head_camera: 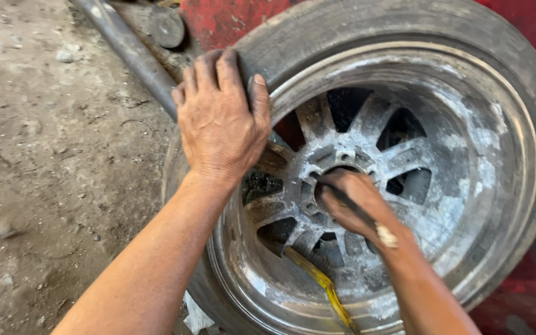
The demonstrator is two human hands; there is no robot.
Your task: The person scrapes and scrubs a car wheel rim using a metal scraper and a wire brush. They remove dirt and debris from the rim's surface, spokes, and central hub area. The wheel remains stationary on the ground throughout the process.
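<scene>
A worn car tyre (367,28) on a dirty grey alloy rim (466,186) fills the right of the head view. My left hand (221,118) grips the tyre's upper left edge, fingers curled over the tread. My right hand (355,201) is at the rim's centre hub, closed around a dark thin tool whose tip reaches into the hub hole. A yellow strip (321,282) lies across the lower spokes below that hand. What the tool touches inside the hub is hidden.
Dusty concrete floor (44,174) spreads to the left. A grey metal bar (128,46) runs diagonally behind the tyre at top left, beside a round metal part (165,25). Red machinery (218,18) stands behind and to the right of the wheel.
</scene>
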